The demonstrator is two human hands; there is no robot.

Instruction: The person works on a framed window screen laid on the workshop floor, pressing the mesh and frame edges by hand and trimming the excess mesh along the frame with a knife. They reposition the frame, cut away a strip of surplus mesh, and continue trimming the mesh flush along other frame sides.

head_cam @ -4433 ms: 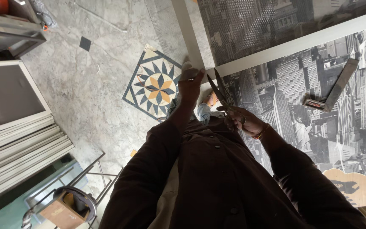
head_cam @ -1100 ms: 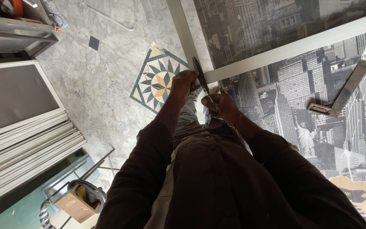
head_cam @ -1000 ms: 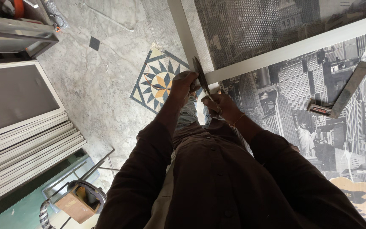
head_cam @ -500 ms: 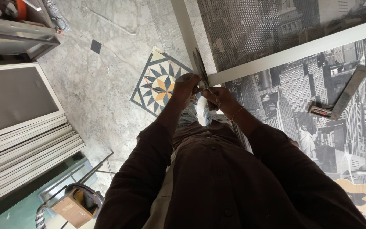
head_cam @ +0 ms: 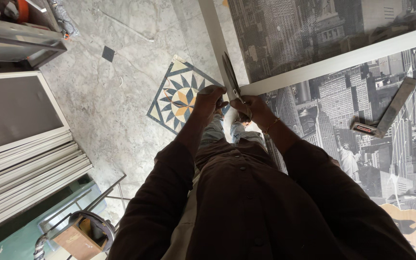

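Biggest thing in view is the marble floor point(head_cam: 121, 106) with its star-pattern tile inlay point(head_cam: 179, 98), and laid over it on the right a large panel printed with a grey city skyline point(head_cam: 343, 96), crossed by a pale metal frame bar point(head_cam: 343, 60) that meets an upright bar point(head_cam: 213, 33) near the hands. Stacked pale frame sections point(head_cam: 20, 178) lie at the left.

Down at the corner joint, both hands meet on a pair of long-bladed shears point(head_cam: 231, 83), blades pointing up along the upright bar. The left hand point(head_cam: 209, 100) is wrapped shut around one handle, the right hand point(head_cam: 250, 107) closed on the other, so both grips are full and tight on the tool.

Those shears look stiff, fairly heavy steel, with sharp edges up top; the safe hold is low on the handles, where the fingers sit. The thin metal bar probably flexes and has keen cut edges.

A try square point(head_cam: 386, 113) rests on the panel, well apart.
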